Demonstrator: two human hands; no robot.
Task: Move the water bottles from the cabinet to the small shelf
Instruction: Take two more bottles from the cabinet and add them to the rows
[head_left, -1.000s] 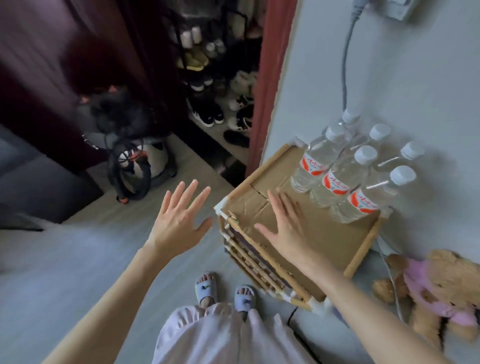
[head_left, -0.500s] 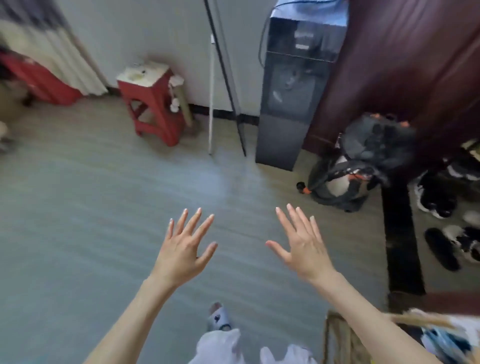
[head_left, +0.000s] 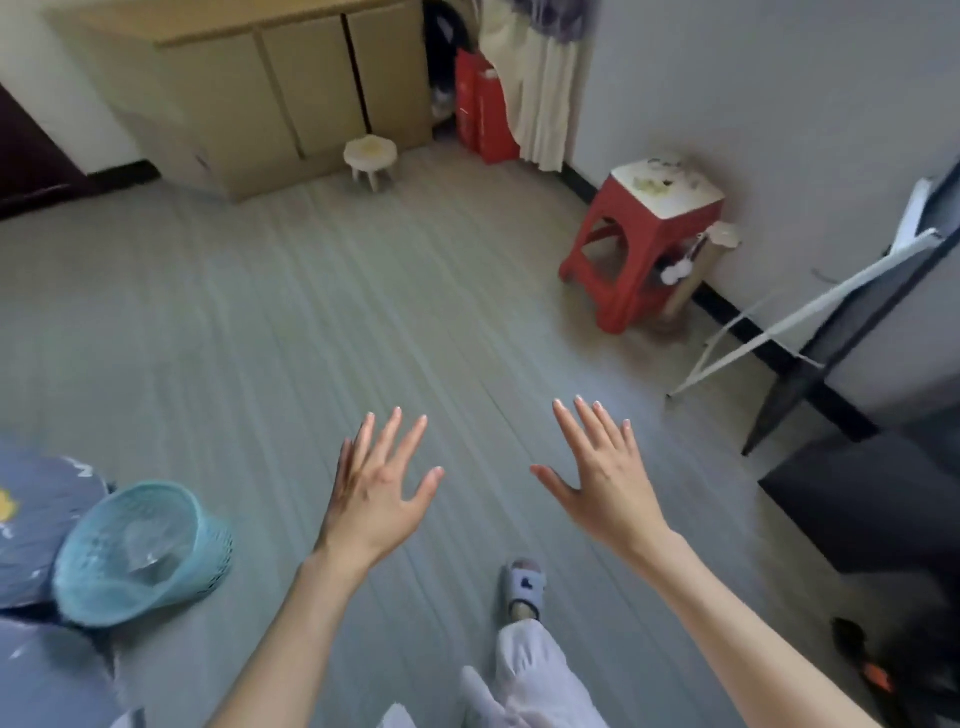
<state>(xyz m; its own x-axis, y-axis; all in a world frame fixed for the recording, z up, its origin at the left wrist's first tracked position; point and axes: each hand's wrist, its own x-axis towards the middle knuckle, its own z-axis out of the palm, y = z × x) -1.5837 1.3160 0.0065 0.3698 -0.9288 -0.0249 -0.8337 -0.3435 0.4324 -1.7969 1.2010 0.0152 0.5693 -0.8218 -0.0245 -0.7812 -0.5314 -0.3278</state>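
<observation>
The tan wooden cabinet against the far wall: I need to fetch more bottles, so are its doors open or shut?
Shut. All the door panels of the tan wooden cabinet lie flush with its front, showing no interior.

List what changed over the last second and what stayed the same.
The view swung away from the small shelf and its water bottles, past a dark dispenser, and now faces the wooden cabinet across the floor. The red stool, far off half a second ago, sits nearer on the right. Unchanged: left hand and right hand open, fingers spread, holding nothing.
</observation>
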